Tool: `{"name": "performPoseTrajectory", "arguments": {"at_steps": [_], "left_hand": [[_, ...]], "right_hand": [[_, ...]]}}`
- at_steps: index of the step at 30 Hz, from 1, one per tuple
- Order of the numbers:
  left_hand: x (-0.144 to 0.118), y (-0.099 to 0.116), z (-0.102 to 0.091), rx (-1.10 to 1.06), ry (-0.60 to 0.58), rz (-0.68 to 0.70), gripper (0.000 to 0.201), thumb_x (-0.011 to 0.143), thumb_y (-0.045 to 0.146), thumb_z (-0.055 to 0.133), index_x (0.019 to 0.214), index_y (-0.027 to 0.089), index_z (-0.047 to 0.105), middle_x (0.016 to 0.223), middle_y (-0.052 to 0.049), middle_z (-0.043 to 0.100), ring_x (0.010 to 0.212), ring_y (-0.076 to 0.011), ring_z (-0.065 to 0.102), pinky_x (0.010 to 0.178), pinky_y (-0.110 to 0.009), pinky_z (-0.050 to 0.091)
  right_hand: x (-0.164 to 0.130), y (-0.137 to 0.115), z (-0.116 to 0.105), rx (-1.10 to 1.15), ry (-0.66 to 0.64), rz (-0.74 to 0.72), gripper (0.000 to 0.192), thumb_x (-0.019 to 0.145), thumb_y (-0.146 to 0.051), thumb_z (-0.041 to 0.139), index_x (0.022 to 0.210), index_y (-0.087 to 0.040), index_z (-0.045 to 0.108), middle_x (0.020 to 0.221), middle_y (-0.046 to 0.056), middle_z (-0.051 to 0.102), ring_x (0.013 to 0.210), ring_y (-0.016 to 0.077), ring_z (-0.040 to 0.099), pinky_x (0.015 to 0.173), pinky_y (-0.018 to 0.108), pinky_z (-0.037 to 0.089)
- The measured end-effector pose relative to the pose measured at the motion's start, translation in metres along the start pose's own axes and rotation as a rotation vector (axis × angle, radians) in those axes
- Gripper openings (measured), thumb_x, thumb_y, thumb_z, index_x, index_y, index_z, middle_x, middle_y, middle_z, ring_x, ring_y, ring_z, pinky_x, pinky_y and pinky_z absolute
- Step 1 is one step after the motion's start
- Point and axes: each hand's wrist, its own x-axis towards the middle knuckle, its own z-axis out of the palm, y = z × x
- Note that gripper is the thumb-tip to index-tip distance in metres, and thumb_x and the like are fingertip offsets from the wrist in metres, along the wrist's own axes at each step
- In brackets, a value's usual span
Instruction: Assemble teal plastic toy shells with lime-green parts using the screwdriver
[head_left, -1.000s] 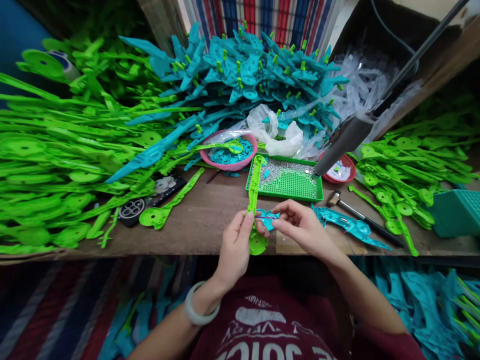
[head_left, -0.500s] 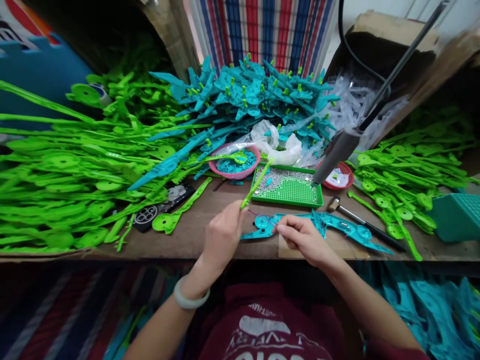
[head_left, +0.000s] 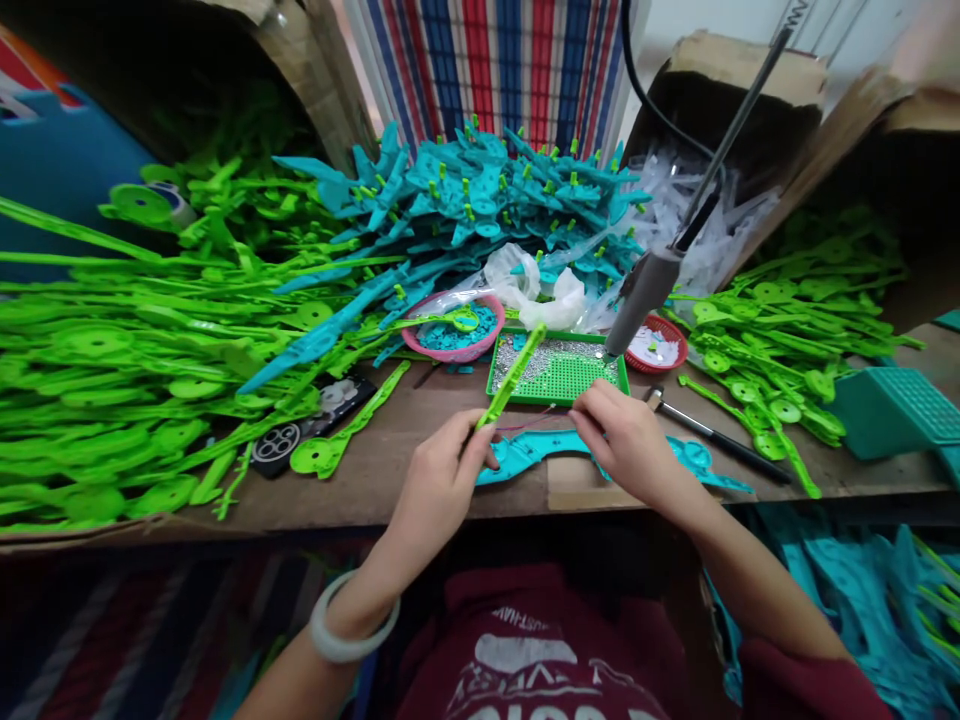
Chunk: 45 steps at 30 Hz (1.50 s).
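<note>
My left hand [head_left: 446, 470] is closed round a long green plastic strip [head_left: 516, 378], which points up and away from me. A thin reddish wire [head_left: 529, 421] runs from beside that hand towards the right, its far end near the fingertips of my right hand [head_left: 634, 445]. The right hand's fingers are bent and pressed together; whatever they hold is hidden. Beneath both hands a long turquoise plastic part [head_left: 536, 448] lies on the table, partly covered by the right hand and touching or close under the left.
A green tray [head_left: 559, 390] of small metal pieces stands ahead, with a grey electric screwdriver [head_left: 645, 295] hanging over it. Beside it are a pink bowl [head_left: 459, 353], a red basket [head_left: 679, 360] and a hammer [head_left: 712, 435]. Green parts [head_left: 90, 400] and turquoise parts [head_left: 480, 190] are heaped around.
My right hand has moved up and away from the turquoise part's left end. The green strip has turned to show its broader face. The whole view has shifted slightly.
</note>
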Motion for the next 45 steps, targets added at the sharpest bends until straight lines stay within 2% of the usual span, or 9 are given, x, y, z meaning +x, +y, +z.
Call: {"name": "performPoseTrajectory", "arguments": {"at_steps": [4,8,11,13,16,22,29,35,45], "left_hand": [[0.001,0.004,0.003,-0.399,0.080,-0.125,0.034,0.100,0.051,0.046,0.109,0.021,0.059,0.070,0.001,0.061,0.067,-0.0170,0.060,0.067,-0.027,0.049],[0.004,0.001,0.008,0.010,0.329,0.150,0.022,0.098,0.040,0.052,0.095,0.021,0.061,0.097,-0.008,0.065,0.096,-0.0222,0.062,0.091,-0.035,0.049],[0.006,0.001,0.009,0.107,0.332,0.237,0.017,0.099,0.033,0.049,0.093,0.021,0.060,0.104,-0.009,0.064,0.103,-0.0225,0.061,0.095,-0.034,0.047],[0.006,0.003,0.010,0.083,0.303,0.230,0.016,0.100,0.031,0.048,0.096,0.021,0.059,0.101,-0.007,0.064,0.098,-0.0208,0.061,0.091,-0.032,0.047],[0.004,0.008,0.011,0.036,0.291,0.208,0.017,0.100,0.033,0.047,0.096,0.022,0.060,0.100,-0.006,0.064,0.098,-0.0208,0.061,0.089,-0.032,0.048],[-0.001,0.021,0.007,-0.156,0.226,0.131,0.021,0.100,0.038,0.050,0.102,0.021,0.063,0.088,-0.003,0.063,0.084,-0.0186,0.062,0.081,-0.030,0.049],[-0.007,0.042,-0.001,-0.423,-0.052,-0.103,0.052,0.094,0.052,0.057,0.134,0.018,0.059,0.070,0.002,0.060,0.068,-0.0156,0.058,0.070,-0.028,0.049],[-0.005,0.056,-0.001,-0.617,-0.281,-0.200,0.067,0.093,0.054,0.057,0.148,0.017,0.047,0.070,0.003,0.057,0.063,-0.0150,0.059,0.069,-0.031,0.053],[0.003,0.060,0.008,-0.478,-0.311,-0.114,0.038,0.096,0.055,0.049,0.109,0.021,0.055,0.058,0.009,0.053,0.041,-0.0141,0.057,0.045,-0.026,0.051]], "right_hand": [[-0.002,0.002,-0.008,0.516,-0.297,0.136,0.021,0.096,-0.027,0.058,0.077,-0.018,0.057,0.072,-0.001,0.055,0.064,0.0106,0.051,0.061,0.024,0.039],[-0.010,-0.009,-0.008,0.811,-0.382,0.127,0.022,0.096,-0.035,0.061,0.082,-0.017,0.063,0.078,0.000,0.061,0.069,0.0107,0.057,0.064,0.024,0.046],[-0.012,-0.012,0.000,0.656,-0.149,0.058,0.015,0.098,-0.029,0.057,0.098,-0.018,0.066,0.100,0.006,0.064,0.089,0.0143,0.063,0.081,0.030,0.053],[-0.009,-0.010,0.006,0.587,0.020,0.090,0.025,0.098,-0.023,0.053,0.122,-0.019,0.059,0.121,0.011,0.058,0.088,0.0125,0.064,0.077,0.029,0.056],[-0.002,-0.008,0.011,0.517,-0.047,-0.022,0.046,0.096,-0.019,0.056,0.140,-0.022,0.047,0.133,0.013,0.054,0.081,0.0102,0.064,0.074,0.029,0.057],[0.017,-0.010,-0.001,0.270,-0.082,-0.286,0.020,0.102,-0.024,0.050,0.103,-0.016,0.068,0.085,0.005,0.064,0.080,0.0144,0.060,0.071,0.026,0.049],[0.042,-0.022,-0.039,-0.029,0.022,-0.439,0.027,0.103,-0.027,0.046,0.092,-0.017,0.068,0.084,0.005,0.056,0.074,0.0136,0.052,0.064,0.025,0.040],[0.049,-0.032,-0.047,-0.057,0.033,-0.469,0.026,0.103,-0.023,0.045,0.090,-0.016,0.067,0.089,0.006,0.057,0.077,0.0135,0.054,0.066,0.024,0.042],[0.028,-0.035,-0.030,0.021,0.190,-0.326,0.021,0.100,-0.017,0.046,0.092,-0.016,0.066,0.086,0.006,0.059,0.078,0.0148,0.056,0.069,0.026,0.046]]}}
